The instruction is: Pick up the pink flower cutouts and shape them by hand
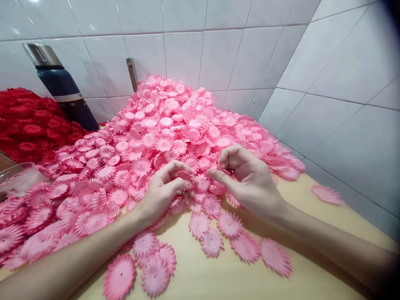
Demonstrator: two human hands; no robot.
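Note:
Pink fabric flower petals, round with fringed edges, form a large heap in front of my hands. My left hand is closed around a small stack of pink flower petals, which curves between thumb and fingers. To its right, my right hand is raised just over the near side of the heap, thumb and fingertips drawn together. A bit of pink shows at those fingertips, but I cannot make out whether it is held or lies behind. Some loose flower petals lie flat below the hands; several have a small centre hole.
A dark blue bottle with a metal cap stands at the back left, beside a heap of red flower petals. A clear plastic container is at the left edge. White tiled walls bound the yellowish table behind and right.

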